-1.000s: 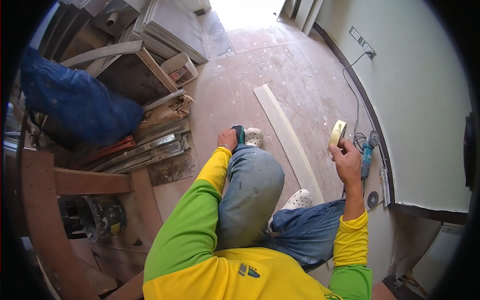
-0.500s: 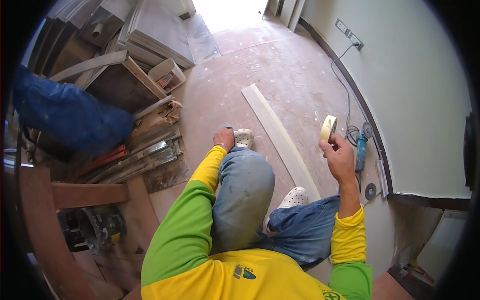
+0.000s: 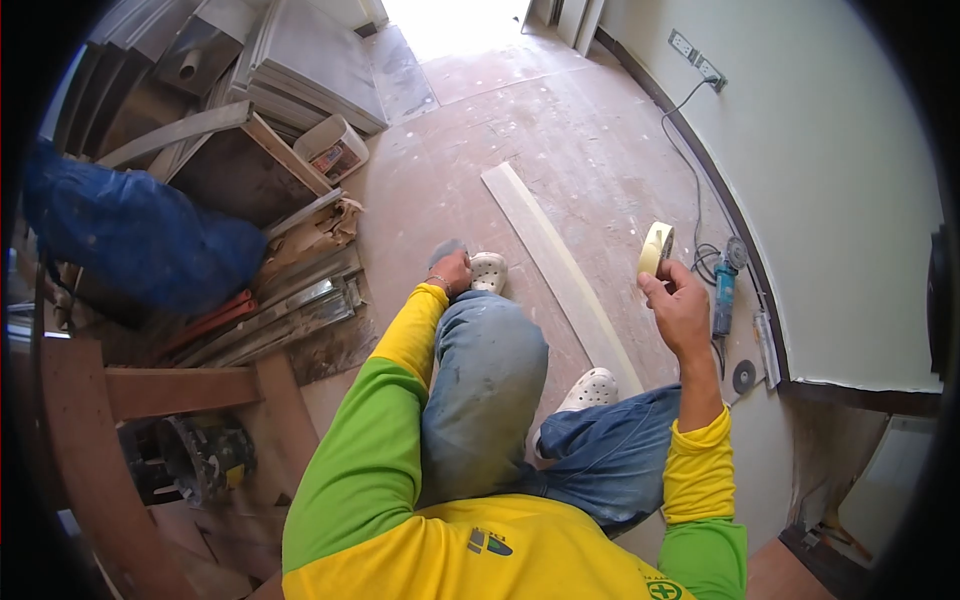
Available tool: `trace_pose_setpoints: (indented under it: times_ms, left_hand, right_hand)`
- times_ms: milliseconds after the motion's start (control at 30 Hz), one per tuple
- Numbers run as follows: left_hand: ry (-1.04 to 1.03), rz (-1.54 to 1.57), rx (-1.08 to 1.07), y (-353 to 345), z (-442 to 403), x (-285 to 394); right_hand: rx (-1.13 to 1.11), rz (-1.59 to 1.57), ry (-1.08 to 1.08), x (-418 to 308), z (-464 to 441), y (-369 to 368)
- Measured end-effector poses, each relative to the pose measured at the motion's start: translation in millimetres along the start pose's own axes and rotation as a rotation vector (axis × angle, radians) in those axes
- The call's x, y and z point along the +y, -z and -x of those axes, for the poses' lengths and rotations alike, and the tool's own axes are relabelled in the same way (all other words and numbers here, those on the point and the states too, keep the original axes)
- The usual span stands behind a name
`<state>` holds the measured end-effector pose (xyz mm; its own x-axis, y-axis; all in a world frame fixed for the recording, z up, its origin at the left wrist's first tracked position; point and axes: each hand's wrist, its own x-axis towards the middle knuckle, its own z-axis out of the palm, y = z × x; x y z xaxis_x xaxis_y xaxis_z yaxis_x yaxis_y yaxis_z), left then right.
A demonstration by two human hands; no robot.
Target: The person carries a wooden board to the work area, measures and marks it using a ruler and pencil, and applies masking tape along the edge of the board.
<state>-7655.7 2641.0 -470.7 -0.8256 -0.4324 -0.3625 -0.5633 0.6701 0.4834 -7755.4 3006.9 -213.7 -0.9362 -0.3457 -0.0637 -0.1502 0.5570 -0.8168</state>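
A roll of cream masking tape [image 3: 652, 250] is held up in my right hand [image 3: 680, 305], pinched between thumb and fingers. Beside my left shoe, my left hand [image 3: 453, 272] is low and closed on a grey flat piece [image 3: 447, 250], whose shape is partly hidden by the hand. Between my feet and the wall side, a long pale strip [image 3: 560, 270] lies on the floor, with a yellowish band along its right edge. Both hands are apart from the strip.
A blue angle grinder [image 3: 724, 295] with its cord plugged into a wall outlet [image 3: 705, 70] lies at right, near a dark disc [image 3: 743, 376]. Stacked panels [image 3: 320, 60], a white bin [image 3: 333, 150], metal profiles [image 3: 310, 305] and a blue tarp [image 3: 150, 235] crowd the left.
My left hand has shifted slightly up and left, showing more of the grey piece. The tape roll in my right hand has moved slightly upward.
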Motion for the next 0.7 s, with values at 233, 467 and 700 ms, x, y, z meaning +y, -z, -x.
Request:
trace_pose_setpoints:
  times_ms: [233, 467, 700]
  left_hand:
    - [0.010, 0.114, 0.105, -26, 8, -24]
    - [0.468, 0.293, 0.533, -56, 53, -71]
    - [0.351, 0.165, 0.342, -55, 66, -74]
  right_hand:
    - [-0.005, -0.007, 0.007, -1, -3, -7]
    - [-0.014, -0.006, -0.018, 5, 1, -6]
    - [-0.041, 0.001, -0.019, 5, 1, -11]
